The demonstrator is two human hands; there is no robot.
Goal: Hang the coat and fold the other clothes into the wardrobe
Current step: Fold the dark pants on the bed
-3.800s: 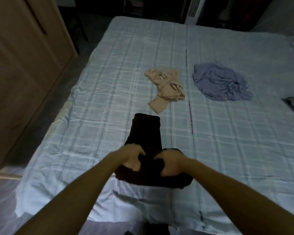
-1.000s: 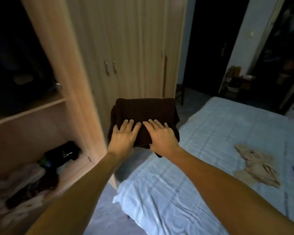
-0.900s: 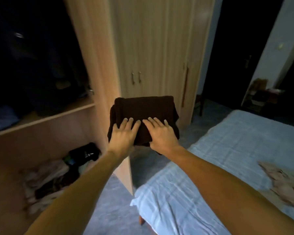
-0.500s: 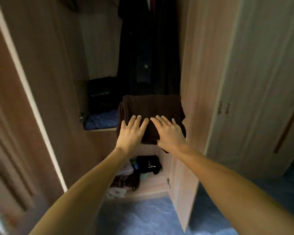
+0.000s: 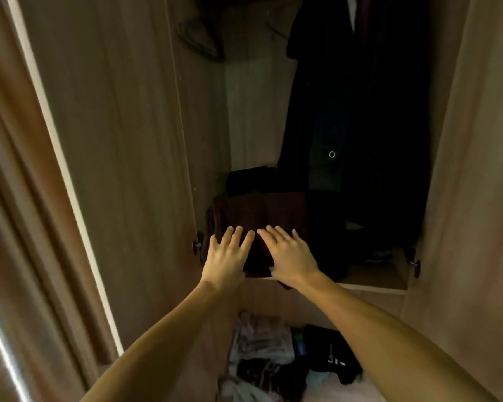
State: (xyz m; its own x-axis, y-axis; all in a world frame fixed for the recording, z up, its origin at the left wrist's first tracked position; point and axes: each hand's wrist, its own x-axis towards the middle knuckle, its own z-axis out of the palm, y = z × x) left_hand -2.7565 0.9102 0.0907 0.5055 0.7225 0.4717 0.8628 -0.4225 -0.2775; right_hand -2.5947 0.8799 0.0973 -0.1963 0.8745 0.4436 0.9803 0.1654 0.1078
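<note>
Reaching forward from the bottom of the view, two bare forearms stretch into an open wardrobe [image 5: 122, 146]. Below them, on the floor of its lower compartment, lies a loose heap of pale and dark clothes [image 5: 262, 340] with a black item [image 5: 331, 352] just to its right. Farther in, the left hand [image 5: 225, 258] and the right hand [image 5: 292, 256] lie side by side, palms down, on the near part of a folded dark brown garment [image 5: 259, 211]. The fingers [image 5: 237, 233] of both hands are straight and slightly spread, flat on the cloth and not curled round it; the thumbs are hidden, so whether they tuck underneath cannot be told. The garment is at the left end of the wooden shelf [image 5: 372, 281], close to the wardrobe's left wall. Its near edge is at the shelf's front lip, and a small fold droops over that lip under the right wrist. Just behind it, a smaller stack of dark folded clothing [image 5: 250, 178] stands on the same shelf. To the right and deeper in, a long dark coat [image 5: 357, 111] hangs down to the shelf, a small metal ring [image 5: 332, 154] glinting on its front. High at the back left, an empty hanger [image 5: 199, 39] shows dimly.
</note>
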